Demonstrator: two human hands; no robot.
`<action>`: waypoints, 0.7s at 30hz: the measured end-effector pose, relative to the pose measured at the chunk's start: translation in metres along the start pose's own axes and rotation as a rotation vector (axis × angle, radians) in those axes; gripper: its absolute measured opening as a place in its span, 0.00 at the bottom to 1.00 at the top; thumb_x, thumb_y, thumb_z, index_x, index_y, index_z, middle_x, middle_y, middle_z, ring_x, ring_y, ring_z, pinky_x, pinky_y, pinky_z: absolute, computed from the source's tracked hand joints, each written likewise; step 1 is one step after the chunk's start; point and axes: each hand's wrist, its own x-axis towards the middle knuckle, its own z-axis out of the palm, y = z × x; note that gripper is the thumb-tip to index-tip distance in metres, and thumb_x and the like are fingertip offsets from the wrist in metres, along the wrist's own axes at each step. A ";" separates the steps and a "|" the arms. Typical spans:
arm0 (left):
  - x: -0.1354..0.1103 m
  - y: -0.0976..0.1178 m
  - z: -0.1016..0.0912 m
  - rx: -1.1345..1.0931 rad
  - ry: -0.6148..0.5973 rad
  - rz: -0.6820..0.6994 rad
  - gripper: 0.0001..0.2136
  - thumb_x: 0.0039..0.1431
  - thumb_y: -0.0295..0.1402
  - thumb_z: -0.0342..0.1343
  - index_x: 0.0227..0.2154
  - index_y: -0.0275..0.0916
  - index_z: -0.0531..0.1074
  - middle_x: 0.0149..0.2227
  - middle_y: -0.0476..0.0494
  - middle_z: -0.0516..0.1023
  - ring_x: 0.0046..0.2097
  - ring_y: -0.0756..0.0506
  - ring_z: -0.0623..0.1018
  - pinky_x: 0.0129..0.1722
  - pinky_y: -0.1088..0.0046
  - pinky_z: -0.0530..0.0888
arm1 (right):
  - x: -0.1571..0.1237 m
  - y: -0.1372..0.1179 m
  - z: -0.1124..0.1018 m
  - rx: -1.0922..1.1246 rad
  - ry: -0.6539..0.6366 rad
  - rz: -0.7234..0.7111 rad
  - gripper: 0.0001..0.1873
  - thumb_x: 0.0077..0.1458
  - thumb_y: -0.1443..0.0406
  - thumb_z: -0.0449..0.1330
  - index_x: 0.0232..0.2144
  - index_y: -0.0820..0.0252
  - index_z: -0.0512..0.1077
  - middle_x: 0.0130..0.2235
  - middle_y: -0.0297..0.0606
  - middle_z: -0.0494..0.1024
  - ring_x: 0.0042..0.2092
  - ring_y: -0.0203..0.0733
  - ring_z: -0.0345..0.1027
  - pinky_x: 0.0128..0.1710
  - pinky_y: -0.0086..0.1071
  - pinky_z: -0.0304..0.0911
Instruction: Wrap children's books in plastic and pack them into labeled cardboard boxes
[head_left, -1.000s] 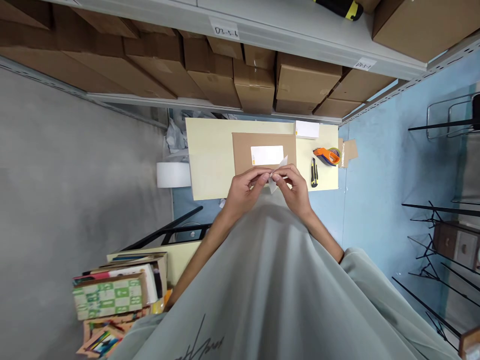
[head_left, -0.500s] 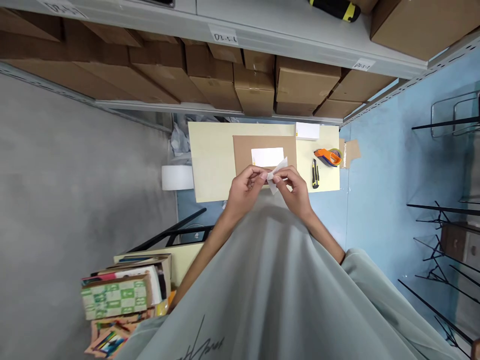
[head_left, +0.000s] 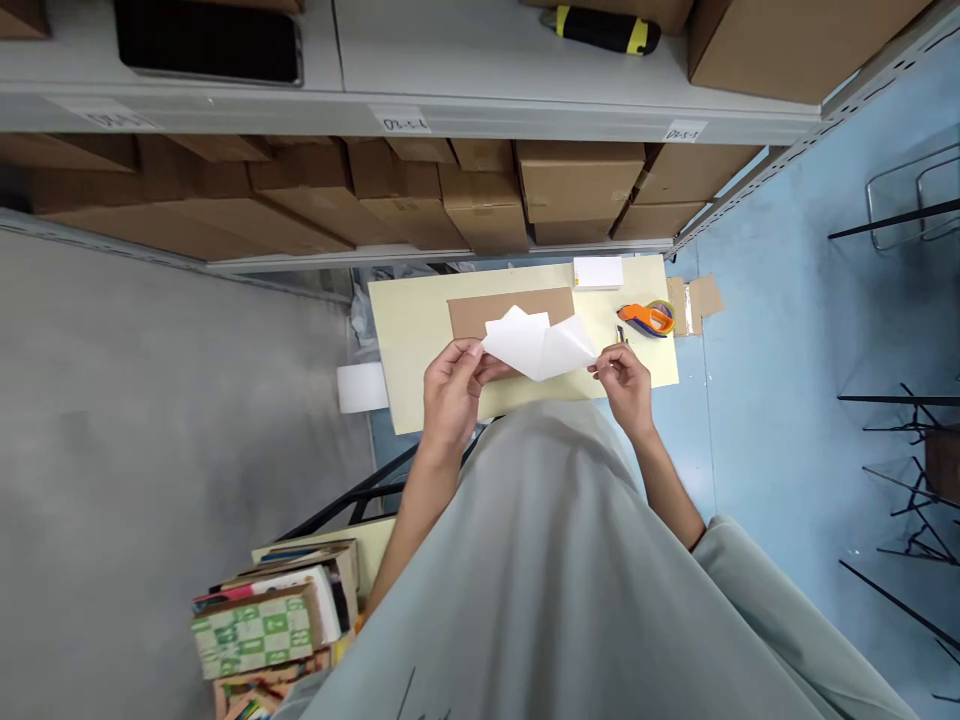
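Note:
My left hand [head_left: 450, 385] and my right hand [head_left: 624, 378] each pinch one end of a white sheet [head_left: 538, 346] that is peeled apart into two layers and stretched between them. The sheet hangs above a flat brown cardboard parcel [head_left: 480, 308] lying on a pale yellow table [head_left: 409, 325]. Both hands are held above the table's near edge, the left near the parcel's left end, the right close to a black and yellow utility knife [head_left: 621, 335].
An orange tape dispenser [head_left: 645, 318], a white label stack [head_left: 598, 272] and a cardboard scrap [head_left: 694, 300] sit at the table's right end. Shelves of brown boxes [head_left: 577, 180] stand behind. A white roll [head_left: 358, 387] lies at the left, books [head_left: 262, 625] at my lower left.
My hands have moved apart, pulling the small white piece open into a wide two-layer sheet. The view has shifted upward, showing more of the shelf.

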 end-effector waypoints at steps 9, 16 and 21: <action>0.015 -0.011 0.000 -0.052 0.116 0.059 0.20 0.58 0.52 0.76 0.37 0.43 0.75 0.38 0.46 0.84 0.40 0.47 0.85 0.44 0.69 0.86 | 0.017 0.010 -0.044 -0.083 0.124 -0.005 0.11 0.64 0.54 0.64 0.33 0.52 0.71 0.38 0.34 0.75 0.38 0.42 0.77 0.41 0.38 0.76; 0.006 -0.010 -0.072 -0.145 0.354 0.147 0.21 0.58 0.54 0.74 0.36 0.45 0.73 0.44 0.43 0.88 0.46 0.44 0.87 0.45 0.70 0.84 | 0.052 -0.001 -0.029 -0.129 0.087 -0.053 0.14 0.64 0.51 0.66 0.33 0.52 0.71 0.34 0.32 0.75 0.38 0.42 0.78 0.40 0.38 0.75; -0.018 -0.008 -0.139 -0.218 0.544 0.158 0.21 0.57 0.53 0.74 0.36 0.45 0.73 0.41 0.44 0.88 0.43 0.45 0.87 0.43 0.71 0.83 | 0.081 -0.019 0.062 -0.119 -0.177 -0.081 0.17 0.65 0.48 0.67 0.35 0.51 0.71 0.33 0.32 0.77 0.37 0.43 0.79 0.41 0.39 0.76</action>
